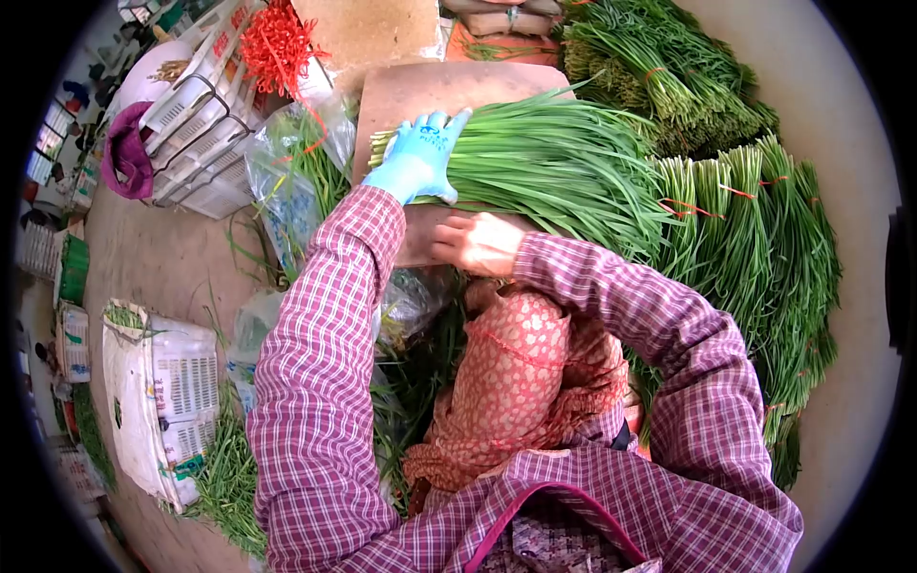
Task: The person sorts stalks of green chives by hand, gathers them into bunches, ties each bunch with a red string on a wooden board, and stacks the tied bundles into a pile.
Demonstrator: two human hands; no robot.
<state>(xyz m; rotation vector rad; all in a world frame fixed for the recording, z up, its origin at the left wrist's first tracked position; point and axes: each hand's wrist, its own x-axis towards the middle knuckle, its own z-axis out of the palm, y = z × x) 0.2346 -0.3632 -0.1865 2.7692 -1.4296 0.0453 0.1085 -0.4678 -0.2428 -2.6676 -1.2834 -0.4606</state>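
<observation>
A thick bundle of long green leaves, which look like garlic chives (pixel 554 172), lies across a brown board (pixel 420 91), its pale cut ends at the left. My left hand (pixel 415 158), in a light blue glove, rests flat over the stem end with fingers and thumb spread. Just below, at the board's near edge, is my bare right hand (pixel 478 244). Its fingers are curled in, and what they hold, if anything, is hidden. My patterned knee (pixel 521 344) is under the board's near side.
Tied green bunches (pixel 735 210) are stacked at right, with more bunches (pixel 669 76) behind. Red ties (pixel 277 48) hang by white crates (pixel 205 124) at upper left. Plastic bags (pixel 287 181) hold greens beside the board. A white crate (pixel 181 382) and loose leaves (pixel 229 477) lie lower left.
</observation>
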